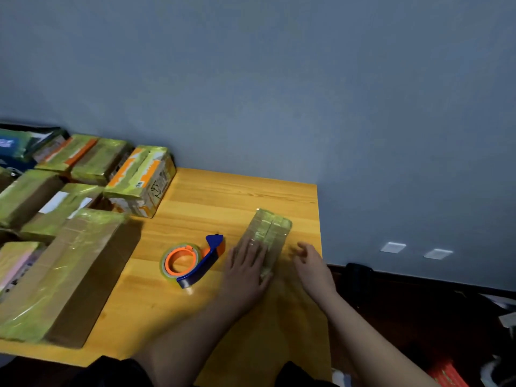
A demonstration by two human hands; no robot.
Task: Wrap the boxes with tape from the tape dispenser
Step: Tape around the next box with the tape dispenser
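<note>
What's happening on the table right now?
A person is taping boxes. The left hand lies flat on a small taped box on the table; the right hand hovers open beside it. The tape dispenser lies unheld to the left. More taped boxes sit at the far left.

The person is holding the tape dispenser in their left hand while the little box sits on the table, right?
Not quite. The head view shows the tape dispenser lying on the table, held by nobody. The left hand rests flat on the small taped box, which does sit on the table.
</note>
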